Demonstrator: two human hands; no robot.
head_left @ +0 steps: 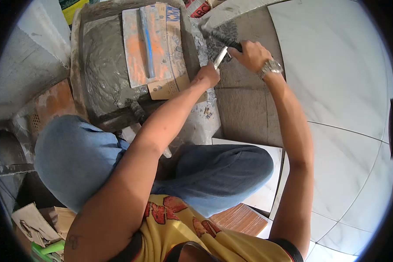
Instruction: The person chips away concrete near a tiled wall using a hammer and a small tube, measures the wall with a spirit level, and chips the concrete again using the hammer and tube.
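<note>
My right hand (254, 56), with a metal watch at the wrist, is closed around the end of a black brush-like tool (226, 40). The tool's far end lies over a dark, rough patch on the bare grey floor strip (249, 105). Close by on the left, my left hand (207, 76) grips a short white strip (221, 57), which points up toward the black tool. Whether the strip and the tool touch, I cannot tell. Both hands are between the mortar trough and the white floor tiles (336, 56).
A trough (76, 65) of wet grey mortar (105, 65) stands at upper left. Across it lie an orange-stained board (137, 56), cardboard (172, 85) and a blue-striped clear tube (148, 48). Cut cardboard (35, 222) and a brown wood-look piece (240, 220) lie near my legs.
</note>
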